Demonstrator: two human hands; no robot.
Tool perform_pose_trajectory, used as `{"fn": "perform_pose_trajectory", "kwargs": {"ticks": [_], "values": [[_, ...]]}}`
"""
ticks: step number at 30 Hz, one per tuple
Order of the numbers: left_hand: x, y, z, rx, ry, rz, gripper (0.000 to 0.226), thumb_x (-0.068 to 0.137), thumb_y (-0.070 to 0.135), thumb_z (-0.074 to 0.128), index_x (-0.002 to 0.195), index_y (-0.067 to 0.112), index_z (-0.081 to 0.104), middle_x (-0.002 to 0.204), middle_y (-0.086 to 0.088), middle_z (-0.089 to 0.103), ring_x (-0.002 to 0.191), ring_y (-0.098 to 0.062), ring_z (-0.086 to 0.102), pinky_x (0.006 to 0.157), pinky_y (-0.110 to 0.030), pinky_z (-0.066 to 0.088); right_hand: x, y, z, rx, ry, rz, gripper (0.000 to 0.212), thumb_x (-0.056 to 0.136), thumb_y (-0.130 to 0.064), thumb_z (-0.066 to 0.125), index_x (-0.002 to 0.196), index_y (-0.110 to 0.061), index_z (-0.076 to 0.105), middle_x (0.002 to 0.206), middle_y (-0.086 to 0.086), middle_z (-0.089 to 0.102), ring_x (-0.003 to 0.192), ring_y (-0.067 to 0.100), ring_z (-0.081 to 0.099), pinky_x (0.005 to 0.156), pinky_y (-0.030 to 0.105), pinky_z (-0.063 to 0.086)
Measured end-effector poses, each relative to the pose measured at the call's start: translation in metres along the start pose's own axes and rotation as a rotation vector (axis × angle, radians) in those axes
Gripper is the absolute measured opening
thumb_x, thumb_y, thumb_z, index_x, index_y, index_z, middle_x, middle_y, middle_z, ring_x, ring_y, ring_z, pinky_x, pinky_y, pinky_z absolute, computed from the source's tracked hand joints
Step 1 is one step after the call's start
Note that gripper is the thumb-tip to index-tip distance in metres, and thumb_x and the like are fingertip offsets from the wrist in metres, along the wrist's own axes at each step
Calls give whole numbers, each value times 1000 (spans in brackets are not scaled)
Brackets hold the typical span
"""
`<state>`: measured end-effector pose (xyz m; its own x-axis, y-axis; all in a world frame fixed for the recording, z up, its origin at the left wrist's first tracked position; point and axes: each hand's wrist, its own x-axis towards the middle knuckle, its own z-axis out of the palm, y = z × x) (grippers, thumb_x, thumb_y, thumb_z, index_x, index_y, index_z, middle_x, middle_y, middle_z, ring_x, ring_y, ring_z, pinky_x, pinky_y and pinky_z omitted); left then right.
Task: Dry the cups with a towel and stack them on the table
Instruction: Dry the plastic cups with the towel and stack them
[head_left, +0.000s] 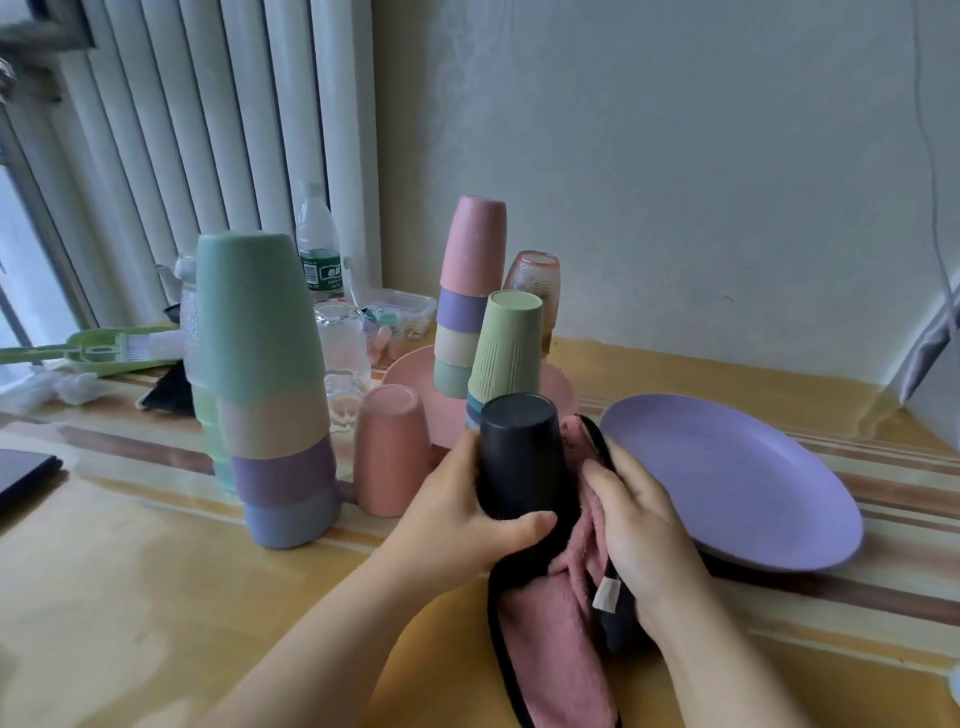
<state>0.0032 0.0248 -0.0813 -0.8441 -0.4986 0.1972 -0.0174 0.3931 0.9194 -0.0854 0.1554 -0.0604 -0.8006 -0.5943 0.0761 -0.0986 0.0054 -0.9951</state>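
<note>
Over the near middle of the table (130, 597), the left hand (457, 525) grips a dark cup (517, 457), upside down, its long axis nearly upright and leaning slightly away, base uppermost. The right hand (641, 525) presses a pink, black-edged towel (561, 613) against the cup's right side, fingers curled into the cloth. Stacks of inverted cups (270, 389) stand toward the left edge, and a purple plate (737, 473) lies toward the right edge.

Your left hand (457, 514) and right hand (644, 525) are bare. Both forearms show no sleeves. You wear no rings.
</note>
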Motion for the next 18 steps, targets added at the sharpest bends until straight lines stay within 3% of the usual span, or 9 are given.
{"fn": "perform_pose_trajectory", "kwargs": {"ticks": [2, 4, 6, 8, 11, 14, 18], "values": [[2, 5, -1, 60, 5, 1, 62, 62, 40, 79, 117, 33, 51, 106, 16, 66, 95, 3, 62, 84, -29, 55, -1, 1, 0, -75, -49, 28, 35, 97, -21, 42, 111, -47, 59, 51, 12, 62, 35, 26, 54, 62, 50, 52], [7, 12, -4, 106, -22, -29, 64, 58, 43, 76, 116, 30, 51, 106, 15, 66, 97, 0, 63, 87, -32, 55, 1, 4, 0, -148, -53, 33, 35, 96, -20, 41, 116, -44, 57, 43, -4, 57, 32, 16, 52, 67, 47, 54], [14, 17, -9, 170, -61, -72, 67, 54, 44, 78, 114, 29, 53, 105, 14, 66, 97, -4, 64, 88, -34, 55, 0, 3, 0, -172, -58, 41, 36, 97, -19, 40, 112, -48, 55, 39, -3, 54, 33, 23, 53, 69, 50, 56], [18, 20, -14, 228, -54, -102, 71, 51, 45, 80, 115, 29, 54, 106, 13, 67, 98, -7, 64, 89, -36, 54, -2, 0, 0, -189, -57, 33, 35, 99, -20, 40, 103, -53, 52, 38, 6, 54, 38, 36, 54, 61, 45, 54], [15, 19, -24, 251, 5, -126, 68, 56, 39, 84, 116, 27, 53, 105, 12, 67, 97, -8, 64, 88, -35, 55, 3, 9, -4, -288, -8, 9, 36, 99, -14, 40, 110, -46, 53, 46, 4, 62, 49, 33, 65, 62, 37, 55], [6, 18, -32, 209, 51, -124, 66, 61, 33, 87, 117, 26, 52, 105, 12, 67, 97, -7, 64, 87, -33, 56, 7, 15, -8, -397, 33, -9, 37, 96, -18, 45, 129, -34, 53, 82, 5, 71, 76, 26, 69, 81, 36, 55], [6, 25, -28, 177, 92, -83, 58, 65, 25, 88, 112, 27, 53, 100, 15, 66, 91, 0, 62, 80, -24, 54, 3, 7, -8, -435, 65, -29, 26, 97, -25, 47, 120, -25, 59, 74, -16, 54, 62, -2, 58, 57, 8, 40]]}}
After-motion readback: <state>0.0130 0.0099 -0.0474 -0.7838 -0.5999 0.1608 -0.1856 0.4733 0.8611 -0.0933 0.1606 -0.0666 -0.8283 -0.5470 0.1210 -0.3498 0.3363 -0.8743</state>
